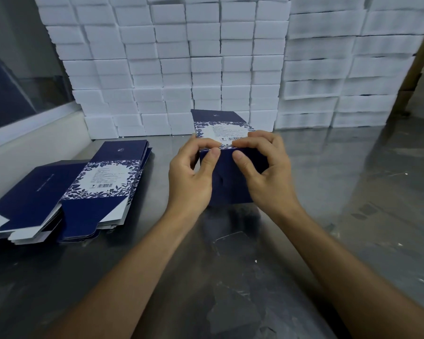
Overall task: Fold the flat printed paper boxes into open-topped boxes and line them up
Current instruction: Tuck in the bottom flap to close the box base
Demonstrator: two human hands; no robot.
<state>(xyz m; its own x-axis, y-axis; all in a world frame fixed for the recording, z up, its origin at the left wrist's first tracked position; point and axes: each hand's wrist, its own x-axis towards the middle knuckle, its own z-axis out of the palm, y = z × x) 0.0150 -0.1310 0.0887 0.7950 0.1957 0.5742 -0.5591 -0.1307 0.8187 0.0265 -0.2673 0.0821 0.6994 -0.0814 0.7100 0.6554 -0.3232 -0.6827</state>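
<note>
Both grips are pinching the navy box (230,172): my left hand (191,177) and right hand (267,172) are curling round its near end, thumbs pressing a flap shut, above the counter (353,192). I'm judging this the bottom-closing step; next, tucking it fully, then standing it up. Flat boxes (88,192) are lying well left.

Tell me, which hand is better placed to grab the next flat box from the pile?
Probably the left hand. The stack of flat boxes lies on the person's left side of the table. Right now both it and the right hand grip the box being folded.
</note>
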